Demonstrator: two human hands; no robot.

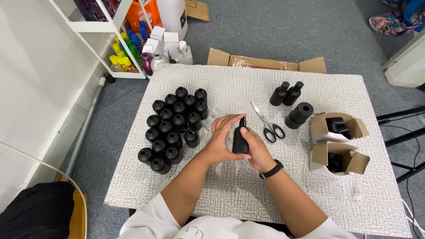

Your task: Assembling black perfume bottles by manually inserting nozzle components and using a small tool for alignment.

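- The left hand (220, 140) curls around the side of a small black bottle (240, 140), palm against its left flank and fingers bent over toward the top.
- The right hand (256, 148), with a black band on its wrist, closes on the same bottle from the right and from below; both hands grip it at once, so neither is nearer than the other.
- The bottle stands between the two palms near the middle of the table (248, 194). Its long axis runs away from the person, toward the far edge, with the narrow black cap (243, 121) at the far end, just past the left fingertips.
- Whether its base rests on the textured cover or is lifted slightly cannot be told.
- Just right of the hands, scissors (267, 127) lie with blades pointing toward the far edge and loops toward the right hand.
- Left of the hands, a tight cluster of black bottles (175, 128) stands upright toward the left edge, its nearest bottle just beside the left hand.
- Toward the far right stand two capped bottles (287, 93) and a black cylinder (299, 115).
- Along the right edge sit two open cardboard boxes (338, 144) with dark items inside.
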